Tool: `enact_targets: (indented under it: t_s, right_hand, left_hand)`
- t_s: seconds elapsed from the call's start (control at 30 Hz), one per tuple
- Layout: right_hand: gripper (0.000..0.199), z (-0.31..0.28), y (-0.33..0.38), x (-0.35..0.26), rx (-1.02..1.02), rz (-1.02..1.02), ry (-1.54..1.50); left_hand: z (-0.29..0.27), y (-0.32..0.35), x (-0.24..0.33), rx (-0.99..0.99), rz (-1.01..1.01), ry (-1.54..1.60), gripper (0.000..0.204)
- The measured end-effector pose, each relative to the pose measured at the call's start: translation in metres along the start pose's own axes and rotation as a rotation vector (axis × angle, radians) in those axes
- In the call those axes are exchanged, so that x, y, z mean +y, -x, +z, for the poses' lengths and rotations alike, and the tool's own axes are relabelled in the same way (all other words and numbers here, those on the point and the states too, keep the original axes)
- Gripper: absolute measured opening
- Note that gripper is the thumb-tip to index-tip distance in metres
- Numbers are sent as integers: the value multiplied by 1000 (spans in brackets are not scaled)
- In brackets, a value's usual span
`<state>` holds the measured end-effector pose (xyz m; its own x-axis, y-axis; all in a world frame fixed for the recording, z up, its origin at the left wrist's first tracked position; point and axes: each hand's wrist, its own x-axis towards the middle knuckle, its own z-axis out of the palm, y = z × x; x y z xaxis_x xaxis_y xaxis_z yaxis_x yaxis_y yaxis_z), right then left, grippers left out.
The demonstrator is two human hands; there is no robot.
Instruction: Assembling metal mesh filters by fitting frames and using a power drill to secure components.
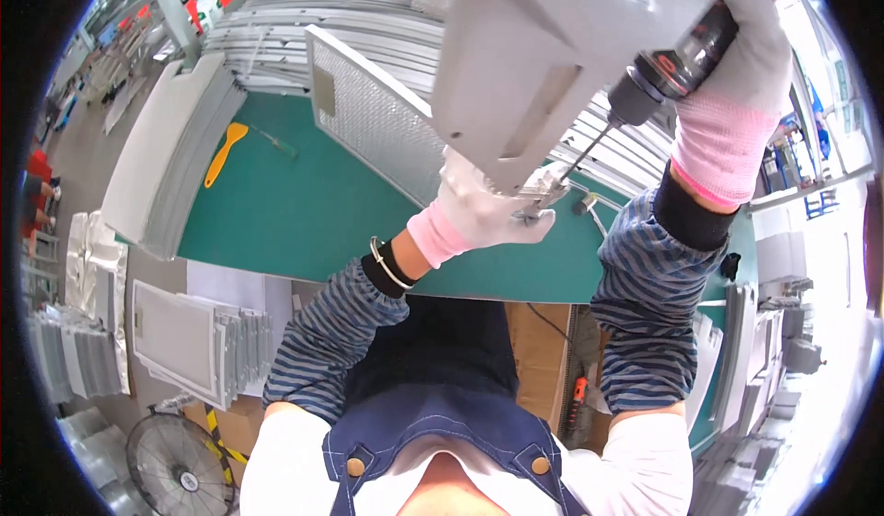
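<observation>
The gloved right hand (pixel 737 65), at two o'clock, is wrapped tight around a power screwdriver (pixel 658 74) whose bit angles down toward seven o'clock. The gloved left hand (pixel 483 212), near centre, pinches a small metal clip (pixel 543 194) against the grey metal panel (pixel 552 46) above the green table (pixel 304 203).

Green bench (pixel 304 212), yellow scraper (pixel 225 152), mesh filter panel (pixel 373 125)

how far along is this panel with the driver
Looks mid-fastening. Already done: the grey metal panel stands on the green table with a mesh filter behind it. In hand: the right hand holds the power screwdriver to the panel's lower edge, steadied by the left hand. Left: the stacked panels at left seem untouched.
</observation>
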<state>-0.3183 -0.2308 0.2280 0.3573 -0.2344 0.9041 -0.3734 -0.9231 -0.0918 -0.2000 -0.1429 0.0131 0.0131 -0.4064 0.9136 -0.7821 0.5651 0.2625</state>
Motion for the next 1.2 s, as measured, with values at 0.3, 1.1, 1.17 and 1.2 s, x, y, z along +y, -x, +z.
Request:
enact_targets:
  t_s: [0.3, 1.1, 1.17, 1.2]
  right_hand:
    - [22, 46, 27, -19, -47, 432, -1049]
    - [16, -53, -71, 104, -221, -349, 29]
    - [15, -10, -15, 35, -167, -366, 80]
    - [15, -1, -1, 19, -145, -369, 110]
  left_hand:
    - [15, 19, -8, -128, -321, 455, 31]
    - [-4, 6, -13, 228, 111, 327, 24]
    - [-10, 15, -11, 144, 99, 306, 23]
    - [-15, 23, -8, 188, 99, 237, 25]
